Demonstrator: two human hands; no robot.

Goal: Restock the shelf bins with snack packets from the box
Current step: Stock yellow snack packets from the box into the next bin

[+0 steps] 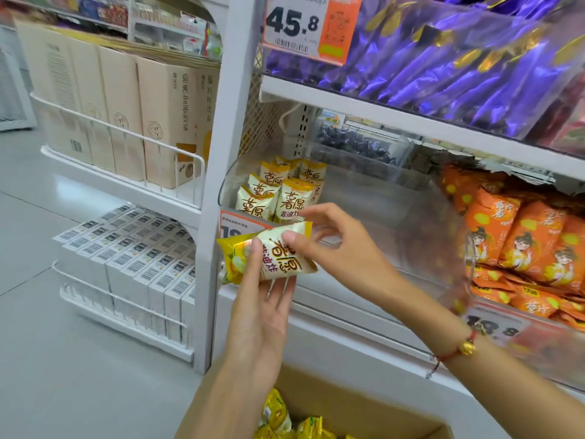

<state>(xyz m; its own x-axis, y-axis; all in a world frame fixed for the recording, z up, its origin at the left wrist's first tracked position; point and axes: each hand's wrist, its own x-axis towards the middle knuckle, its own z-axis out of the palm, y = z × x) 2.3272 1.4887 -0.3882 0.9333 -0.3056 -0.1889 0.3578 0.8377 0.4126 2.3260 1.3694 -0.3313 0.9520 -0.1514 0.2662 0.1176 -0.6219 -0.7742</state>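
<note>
A snack packet (yellow and cream) sits before the clear bin, at six o'clock of the packets inside. The left hand grips it from below; the right hand pinches its top edge. The box lies below.

snack packet: glossy film | bin: clear plastic | box: matt cardboard

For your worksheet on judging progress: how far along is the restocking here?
Done: several cream-and-yellow packets already stand at the left of the clear bin. In hand: the left hand and right hand both hold one more packet just below the bin. Left: most of the bin looks unfilled, and yellow packets remain in the cardboard box.
</note>
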